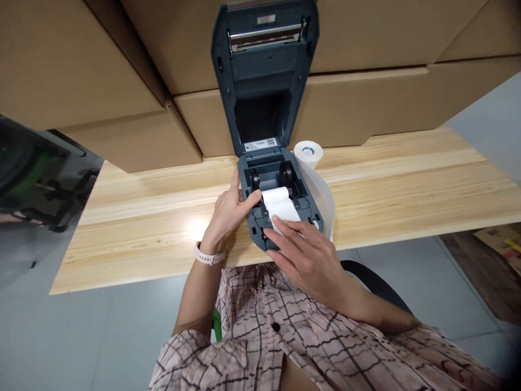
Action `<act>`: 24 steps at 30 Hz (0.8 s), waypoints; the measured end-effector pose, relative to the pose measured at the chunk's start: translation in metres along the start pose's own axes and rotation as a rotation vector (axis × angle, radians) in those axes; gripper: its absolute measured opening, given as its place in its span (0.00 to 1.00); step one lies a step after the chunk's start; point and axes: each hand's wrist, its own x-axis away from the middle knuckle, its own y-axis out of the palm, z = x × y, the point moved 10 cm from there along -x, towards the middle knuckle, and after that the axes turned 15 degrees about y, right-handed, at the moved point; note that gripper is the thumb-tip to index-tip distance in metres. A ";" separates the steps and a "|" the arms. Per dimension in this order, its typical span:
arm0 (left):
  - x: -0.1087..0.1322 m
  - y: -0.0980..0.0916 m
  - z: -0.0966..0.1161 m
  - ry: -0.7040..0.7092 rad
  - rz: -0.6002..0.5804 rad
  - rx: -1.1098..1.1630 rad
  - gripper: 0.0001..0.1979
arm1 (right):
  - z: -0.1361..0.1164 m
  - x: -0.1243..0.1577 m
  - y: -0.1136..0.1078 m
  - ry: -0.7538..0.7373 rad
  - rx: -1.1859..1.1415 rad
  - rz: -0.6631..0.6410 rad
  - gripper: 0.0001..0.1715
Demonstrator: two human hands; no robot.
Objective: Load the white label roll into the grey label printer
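A dark grey label printer (260,153) stands on the table with its lid (264,76) raised. White label paper (280,208) lies across the front of its open bay, ahead of two black roll holders. My left hand (231,209) grips the printer's left side, thumb over the edge beside the paper and fingers along the outer wall. The outstretched fingers of my right hand (305,250) rest on the paper and the printer's front part. Right of the printer stands a white label roll (308,154), with a loose strip (323,195) curling along the printer's side.
Large cardboard boxes (345,106) are stacked along the back of the wooden table (407,179). The table's front edge runs close to my body. A black chair part (374,282) shows behind my right arm, and dark furniture (44,179) stands off to the left.
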 end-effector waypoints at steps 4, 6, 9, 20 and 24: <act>0.000 -0.001 -0.002 -0.017 0.007 -0.012 0.45 | -0.003 0.000 0.000 0.015 0.017 0.017 0.15; 0.000 -0.001 -0.003 -0.027 0.008 -0.019 0.45 | -0.005 0.000 0.000 0.015 0.026 0.006 0.16; 0.000 -0.002 0.000 -0.021 0.017 -0.008 0.44 | -0.008 0.001 0.003 0.009 0.043 -0.027 0.17; -0.001 -0.002 -0.002 -0.024 0.017 0.002 0.45 | -0.012 0.002 0.005 0.001 0.110 -0.040 0.17; 0.000 -0.002 0.001 -0.019 0.019 0.027 0.46 | -0.014 0.005 0.006 0.000 0.110 -0.022 0.19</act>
